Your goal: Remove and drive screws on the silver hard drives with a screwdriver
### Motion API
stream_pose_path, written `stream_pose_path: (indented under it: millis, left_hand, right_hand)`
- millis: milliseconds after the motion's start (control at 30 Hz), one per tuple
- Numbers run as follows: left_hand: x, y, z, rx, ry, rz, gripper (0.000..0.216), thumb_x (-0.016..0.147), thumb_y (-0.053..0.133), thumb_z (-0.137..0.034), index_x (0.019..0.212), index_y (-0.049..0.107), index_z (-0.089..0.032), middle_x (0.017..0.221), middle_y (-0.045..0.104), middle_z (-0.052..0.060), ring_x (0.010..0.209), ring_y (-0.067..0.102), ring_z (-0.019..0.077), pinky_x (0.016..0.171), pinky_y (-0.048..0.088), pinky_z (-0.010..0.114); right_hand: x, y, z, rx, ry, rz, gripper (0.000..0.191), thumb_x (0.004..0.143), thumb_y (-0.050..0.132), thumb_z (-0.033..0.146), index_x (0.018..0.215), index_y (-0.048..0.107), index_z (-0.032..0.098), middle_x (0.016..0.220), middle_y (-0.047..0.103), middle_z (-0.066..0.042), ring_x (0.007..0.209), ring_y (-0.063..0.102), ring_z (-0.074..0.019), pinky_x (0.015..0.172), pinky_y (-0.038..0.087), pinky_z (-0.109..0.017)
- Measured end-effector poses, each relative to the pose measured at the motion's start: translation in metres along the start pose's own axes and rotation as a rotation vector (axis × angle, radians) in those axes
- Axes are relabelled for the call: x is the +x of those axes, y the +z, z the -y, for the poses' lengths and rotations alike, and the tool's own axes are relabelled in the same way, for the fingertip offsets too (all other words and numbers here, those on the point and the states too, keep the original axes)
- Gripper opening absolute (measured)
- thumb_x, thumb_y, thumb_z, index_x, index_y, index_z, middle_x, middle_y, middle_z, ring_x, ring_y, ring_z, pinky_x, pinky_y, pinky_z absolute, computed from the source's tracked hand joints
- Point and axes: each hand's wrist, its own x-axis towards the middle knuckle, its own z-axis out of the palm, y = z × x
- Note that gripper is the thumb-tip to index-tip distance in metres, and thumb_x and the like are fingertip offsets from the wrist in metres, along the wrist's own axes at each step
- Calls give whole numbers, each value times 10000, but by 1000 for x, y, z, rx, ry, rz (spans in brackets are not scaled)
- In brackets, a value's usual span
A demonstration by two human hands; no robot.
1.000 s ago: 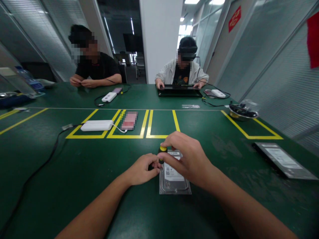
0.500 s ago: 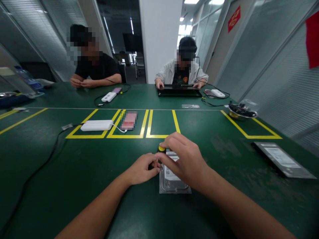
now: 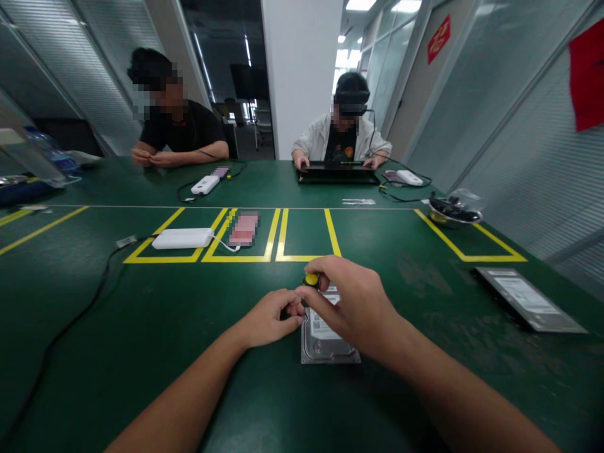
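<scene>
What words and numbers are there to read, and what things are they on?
"福", I think: red diamond sign.
Near hard drive: label too small to read.
Far-right hard drive: label too small too.
Pink phone: screen blurred.
Red hanging: mark unclear.
Shirt print: too small.

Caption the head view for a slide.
Right hand grips a yellow-topped tool at the left edge of a hard drive, left hand close by, on a green table.

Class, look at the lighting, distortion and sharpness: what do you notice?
Head view throughout: ceiling lights blown out white; side walls lean outward, suggesting wide-angle distortion; the pink device is pixelated; print on the hard drive is too small to read.
</scene>
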Motion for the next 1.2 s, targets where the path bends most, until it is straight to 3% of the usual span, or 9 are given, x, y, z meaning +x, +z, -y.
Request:
stream_pose_path:
  millis: [100, 200, 333, 433, 600, 800, 900, 1000, 1200]
  left_hand:
    - [0, 0, 0, -47, 15, -5, 90, 809, 601, -199, 879, 557, -164, 793, 560, -14, 735, 536, 141, 669, 432, 242]
    - [-1, 0, -1, -85, 23, -3, 128, 801, 605, -187, 907, 535, -169, 805, 554, -16, 738, 538, 135, 662, 432, 236]
    - [-2, -2, -4, -100, 38, -6, 126, 800, 593, -176, 900, 517, -173, 808, 551, -17, 742, 533, 132, 665, 427, 239]
    - [-2, -3, -6, -69, 52, -46, 111, 797, 593, -193, 793, 484, -178, 762, 503, -27, 702, 474, 126, 631, 379, 236]
    - [0, 1, -6, -6, 94, -158, 331, 864, 526, -280, 616, 324, -197, 634, 384, -39, 628, 383, 128, 611, 301, 262]
    - [-2, 12, -11, 88, 144, -229, 409, 962, 439, -292, 584, 323, -187, 580, 358, -31, 602, 374, 138, 632, 283, 300]
    - [-6, 15, -21, 211, 225, -265, 304, 954, 476, -320, 683, 490, -183, 681, 498, 8, 693, 448, 168, 696, 342, 326]
    - [-11, 17, -31, 251, 315, -227, 227, 884, 585, -401, 951, 623, -187, 962, 622, 80, 919, 537, 241, 856, 399, 400]
    - [-14, 24, -40, 328, 452, -7, 729, 782, 687, -569, 1381, 492, -202, 1416, 518, 139, 1321, 431, 342, 1145, 259, 510]
  right_hand:
    - [4, -25, 5, -84, -26, -40, 115, 932, 631, 204, 1038, 616, 161, 933, 635, -17, 841, 589, -129, 763, 449, -237]
    - [4, -53, 4, -242, 7, -119, 99, 940, 637, 259, 993, 627, 176, 905, 652, -23, 785, 600, -142, 728, 463, -259]
    - [-14, -74, -17, -456, 77, -165, 170, 948, 607, 343, 945, 609, 172, 869, 638, -44, 731, 594, -165, 654, 451, -288]
    - [-42, -73, -47, -556, 144, -155, 186, 950, 565, 346, 925, 576, 162, 826, 602, -50, 681, 568, -161, 625, 446, -289]
    - [-97, -55, -93, -646, 275, -28, 209, 979, 462, 350, 939, 534, 157, 937, 587, -104, 853, 584, -218, 750, 483, -339]
    - [-130, -37, -112, -704, 394, 142, 219, 991, 412, 331, 876, 491, 161, 900, 539, -85, 768, 569, -204, 617, 448, -301]
    - [-133, -30, -117, -706, 436, 209, 167, 975, 453, 300, 890, 486, 161, 890, 529, -69, 727, 557, -183, 588, 430, -284]
    - [-132, -27, -122, -719, 479, 259, 125, 964, 486, 276, 933, 500, 156, 919, 534, -70, 744, 562, -179, 581, 416, -273]
    - [-129, -26, -127, -769, 547, 329, 107, 954, 510, 261, 972, 541, 160, 956, 553, -72, 711, 555, -170, 559, 378, -270]
